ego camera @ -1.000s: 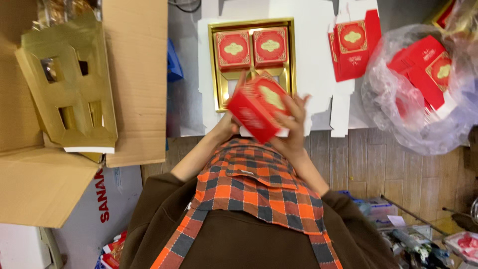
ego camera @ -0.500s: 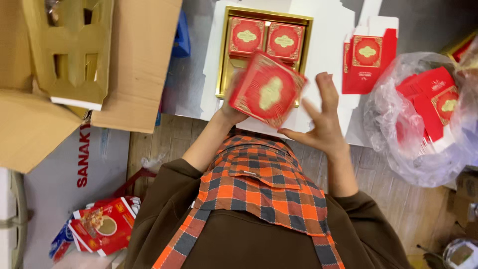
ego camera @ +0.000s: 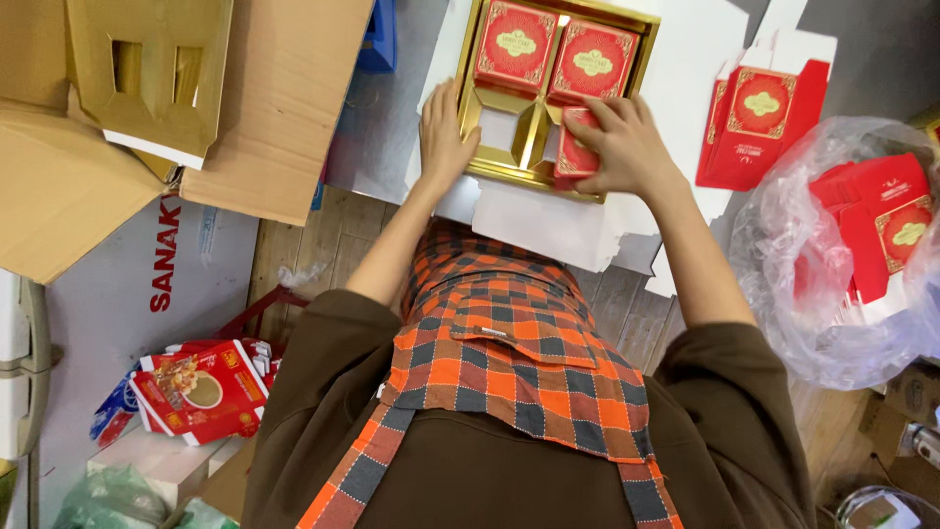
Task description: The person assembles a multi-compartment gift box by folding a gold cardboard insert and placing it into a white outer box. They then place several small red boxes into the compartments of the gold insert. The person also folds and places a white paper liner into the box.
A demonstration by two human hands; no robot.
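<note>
A gold tray (ego camera: 509, 165) with four compartments lies on white card (ego camera: 548, 220). Its two far compartments each hold a red box (ego camera: 516, 44). The right hand (ego camera: 622, 147) is clamped on a third box (ego camera: 573, 157), pressing it tilted into the near right compartment. The near left compartment is bare; the left hand (ego camera: 444, 137) rests flat, fingers together, on the tray's left rim. A plastic bag (ego camera: 842, 264) at right holds more red boxes.

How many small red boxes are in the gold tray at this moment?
3: two seated in the far compartments of the gold tray, left and right, and a third tilted into the near right compartment under the right hand.
</note>
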